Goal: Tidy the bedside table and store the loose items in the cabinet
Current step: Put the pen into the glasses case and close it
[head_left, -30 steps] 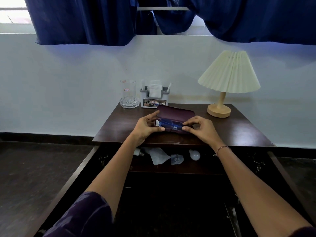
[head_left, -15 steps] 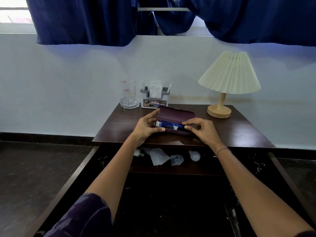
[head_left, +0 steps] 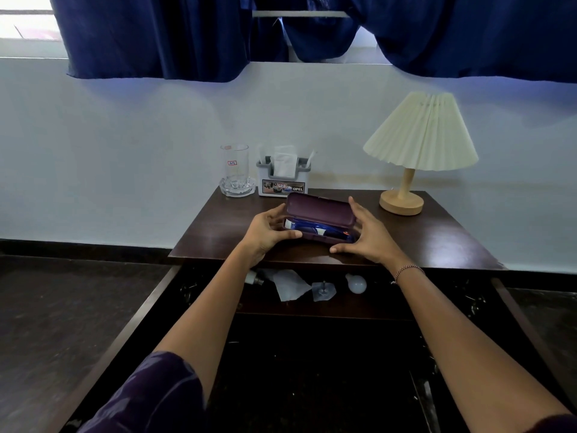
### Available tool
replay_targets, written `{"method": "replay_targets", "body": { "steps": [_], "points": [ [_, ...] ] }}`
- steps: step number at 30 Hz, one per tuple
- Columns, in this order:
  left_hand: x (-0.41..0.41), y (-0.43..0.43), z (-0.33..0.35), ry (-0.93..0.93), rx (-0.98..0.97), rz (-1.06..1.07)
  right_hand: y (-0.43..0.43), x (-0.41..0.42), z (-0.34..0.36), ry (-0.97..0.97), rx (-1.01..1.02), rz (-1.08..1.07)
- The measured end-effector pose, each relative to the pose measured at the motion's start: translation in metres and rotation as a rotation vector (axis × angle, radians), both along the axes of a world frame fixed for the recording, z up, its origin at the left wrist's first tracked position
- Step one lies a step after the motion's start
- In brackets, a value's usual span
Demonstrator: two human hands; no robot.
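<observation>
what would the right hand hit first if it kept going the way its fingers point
The case: the right hand points left and away at the case's right end. It may be touching it now; depth is unclear.

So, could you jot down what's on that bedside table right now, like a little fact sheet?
Case: dark purple hard case, lid partly open, on the dark wooden bedside table
Contents: blue and white items, kind unclear
Left grip: left hand curled round the case's left end
Right grip: right hand, fingers fairly straight, at its right end
Back row: clear glass, grey-white tissue holder, cream pleated lamp
Below: open cabinet, white bulb inside
</observation>
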State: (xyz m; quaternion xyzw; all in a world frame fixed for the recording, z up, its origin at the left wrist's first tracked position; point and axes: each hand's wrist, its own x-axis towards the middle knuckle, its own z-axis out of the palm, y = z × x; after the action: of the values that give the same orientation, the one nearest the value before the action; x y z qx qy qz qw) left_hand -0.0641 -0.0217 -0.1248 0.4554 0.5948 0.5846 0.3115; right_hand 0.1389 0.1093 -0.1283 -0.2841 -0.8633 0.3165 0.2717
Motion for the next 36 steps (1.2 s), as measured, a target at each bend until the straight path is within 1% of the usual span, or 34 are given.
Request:
{"method": "replay_targets", "body": {
  "steps": [2, 6, 8, 10, 14, 18, 21, 27, 36],
  "points": [
    [0.0, 0.0, 0.0, -0.014, 0.015, 0.004, -0.001, 0.0, 0.0, 0.039, -0.025, 0.005],
    [0.0, 0.0, 0.0, -0.026, 0.046, 0.012, -0.002, 0.001, -0.001, 0.079, 0.036, -0.04],
    [0.0, 0.0, -0.001, -0.038, 0.056, 0.015, -0.005, 0.001, -0.002, 0.154, 0.021, -0.041],
    [0.0, 0.002, -0.002, -0.061, 0.052, 0.029, -0.007, 0.001, -0.004, 0.196, 0.053, -0.056],
    [0.0, 0.004, -0.004, -0.105, 0.021, 0.104, -0.011, 0.0, -0.005, 0.208, 0.136, -0.077],
    [-0.001, 0.006, -0.005, -0.111, 0.02, 0.108, -0.016, 0.003, -0.001, 0.166, 0.262, -0.07],
    [-0.002, 0.004, -0.005, -0.17, 0.038, 0.09, -0.02, 0.004, 0.002, 0.128, 0.364, -0.067],
    [-0.001, 0.0, -0.002, -0.192, 0.109, 0.001, -0.025, 0.005, 0.003, 0.152, 0.336, -0.077],
    [0.003, -0.001, -0.004, -0.214, 0.124, 0.024, -0.023, 0.006, 0.0, 0.131, 0.339, -0.1]
  ]
}}
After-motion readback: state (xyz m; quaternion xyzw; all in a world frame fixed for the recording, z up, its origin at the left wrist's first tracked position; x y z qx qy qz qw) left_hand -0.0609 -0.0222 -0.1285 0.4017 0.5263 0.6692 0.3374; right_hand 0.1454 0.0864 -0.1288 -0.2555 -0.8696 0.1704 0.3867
